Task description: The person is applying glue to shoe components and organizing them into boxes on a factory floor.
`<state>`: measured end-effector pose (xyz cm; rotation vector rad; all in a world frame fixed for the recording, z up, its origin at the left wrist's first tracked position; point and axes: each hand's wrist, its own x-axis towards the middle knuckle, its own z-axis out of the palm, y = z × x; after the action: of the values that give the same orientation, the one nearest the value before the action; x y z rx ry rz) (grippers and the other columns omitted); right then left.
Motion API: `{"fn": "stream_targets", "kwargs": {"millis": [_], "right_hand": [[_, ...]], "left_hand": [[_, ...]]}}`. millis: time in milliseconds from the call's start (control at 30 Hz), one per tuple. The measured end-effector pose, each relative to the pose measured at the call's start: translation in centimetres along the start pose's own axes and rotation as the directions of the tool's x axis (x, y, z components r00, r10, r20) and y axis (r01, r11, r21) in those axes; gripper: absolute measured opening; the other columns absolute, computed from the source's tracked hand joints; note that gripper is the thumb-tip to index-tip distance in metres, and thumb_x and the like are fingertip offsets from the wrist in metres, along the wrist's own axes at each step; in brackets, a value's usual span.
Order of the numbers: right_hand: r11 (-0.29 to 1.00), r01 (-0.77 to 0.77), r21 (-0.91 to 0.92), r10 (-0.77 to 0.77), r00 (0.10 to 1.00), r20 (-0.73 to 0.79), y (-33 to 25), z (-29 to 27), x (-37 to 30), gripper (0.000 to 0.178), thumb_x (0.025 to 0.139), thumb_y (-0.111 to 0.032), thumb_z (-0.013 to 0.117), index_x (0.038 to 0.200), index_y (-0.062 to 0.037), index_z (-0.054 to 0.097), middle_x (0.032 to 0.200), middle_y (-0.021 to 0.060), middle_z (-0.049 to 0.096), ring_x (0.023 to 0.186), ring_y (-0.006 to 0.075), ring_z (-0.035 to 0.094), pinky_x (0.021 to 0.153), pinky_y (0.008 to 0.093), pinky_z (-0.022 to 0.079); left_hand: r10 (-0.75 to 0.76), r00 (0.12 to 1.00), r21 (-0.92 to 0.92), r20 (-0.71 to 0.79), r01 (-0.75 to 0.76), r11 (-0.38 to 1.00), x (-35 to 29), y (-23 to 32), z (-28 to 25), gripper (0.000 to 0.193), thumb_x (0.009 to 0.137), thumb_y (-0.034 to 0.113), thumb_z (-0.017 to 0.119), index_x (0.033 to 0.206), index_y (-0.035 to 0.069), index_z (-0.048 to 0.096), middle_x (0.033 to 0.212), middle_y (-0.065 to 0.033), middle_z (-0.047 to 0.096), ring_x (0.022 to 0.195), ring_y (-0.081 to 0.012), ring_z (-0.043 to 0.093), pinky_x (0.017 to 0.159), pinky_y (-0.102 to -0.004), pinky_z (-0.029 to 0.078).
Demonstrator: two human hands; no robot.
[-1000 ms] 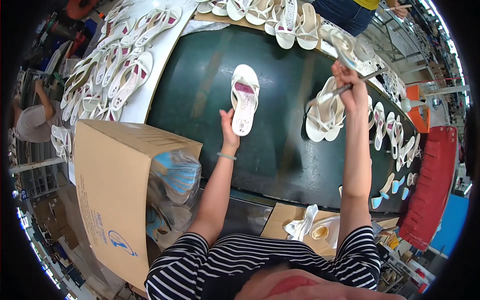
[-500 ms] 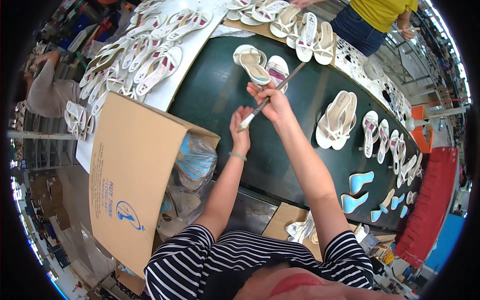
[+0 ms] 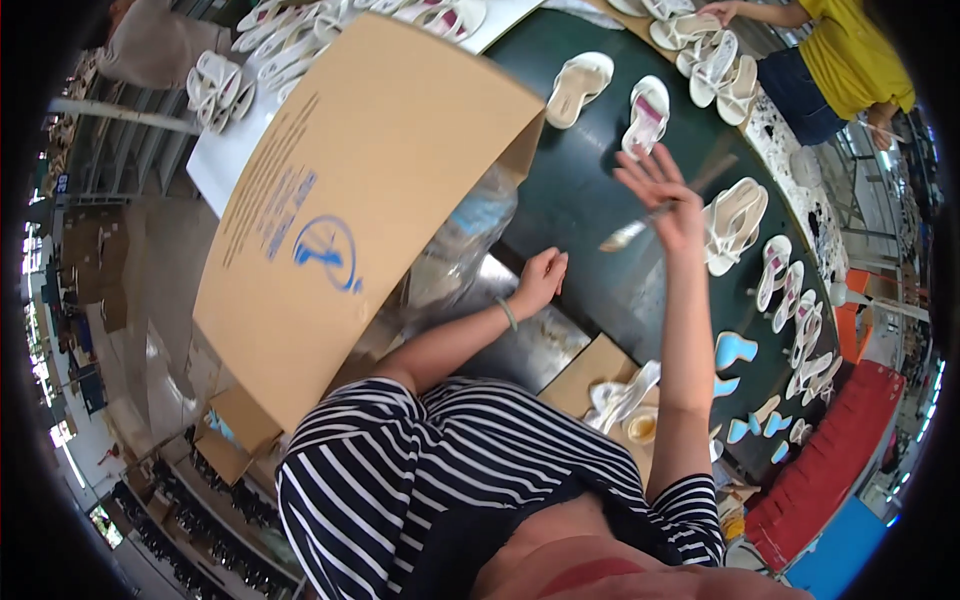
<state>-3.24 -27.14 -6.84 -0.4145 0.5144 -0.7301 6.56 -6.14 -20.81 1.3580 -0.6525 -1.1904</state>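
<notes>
In the head view, 1 slim, grey-handled brush with pale bristles (image 3: 624, 236) is held in the right hand (image 3: 668, 195) — fingers fanned. Just beyond them, on the dark green tabletop (image 3: 575, 195), lies 1 white-strapped, magenta-patched sandal (image 3: 649, 114). The left hand (image 3: 540, 283) makes a loose fist.
</notes>
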Motion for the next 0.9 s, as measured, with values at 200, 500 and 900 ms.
{"fn": "stream_targets", "kwargs": {"millis": [200, 500, 900], "right_hand": [[0.938, 0.303, 0.171, -0.297, 0.953, -0.059, -4.8, -2.8, -17.0, 0.057, 0.088, 0.002, 0.042, 0.142, 0.0062, 0.025, 0.146, 0.0259, 0.029, 0.137, 0.0353, 0.03, 0.115, 0.0496, 0.023], [0.867, 0.447, -0.218, -0.486, 0.856, -0.177, -1.0, -7.0, -34.5, 0.035, 0.101, -0.02, 0.042, 0.126, 0.0028, 0.05, 0.083, 0.0071, 0.057, 0.054, 0.0081, 0.036, 0.048, 0.021, 0.03], [0.714, 0.431, -0.552, -0.643, 0.716, -0.272, 3.3, -2.7, -39.2, 0.024, 0.092, -0.006, 0.055, 0.113, 0.0039, 0.06, 0.069, 0.0049, 0.054, 0.045, 0.0049, 0.034, 0.043, 0.0198, 0.027]], "left_hand": [[0.022, 0.99, 0.188, 0.143, -0.049, 0.981, -7.6, 4.5, -4.4, 0.038, 0.094, 0.021, 0.059, 0.062, 0.008, 0.043, 0.05, 0.0038, 0.044, 0.043, -0.0043, 0.042, 0.041, -0.0221, 0.032], [0.234, 0.965, 0.376, -0.118, -0.175, 0.91, -18.0, 8.0, -12.2, 0.024, 0.089, -0.002, 0.048, 0.11, 0.006, 0.055, 0.083, 0.0006, 0.052, 0.07, -0.0073, 0.05, 0.061, -0.0216, 0.043], [-0.79, 0.536, -0.923, -0.299, 0.049, 0.383, -16.9, 6.7, -20.9, 0.043, 0.08, 0.048, 0.071, 0.092, 0.012, 0.049, 0.065, 0.001, 0.041, 0.059, -0.0105, 0.041, 0.055, -0.0252, 0.039]]}}
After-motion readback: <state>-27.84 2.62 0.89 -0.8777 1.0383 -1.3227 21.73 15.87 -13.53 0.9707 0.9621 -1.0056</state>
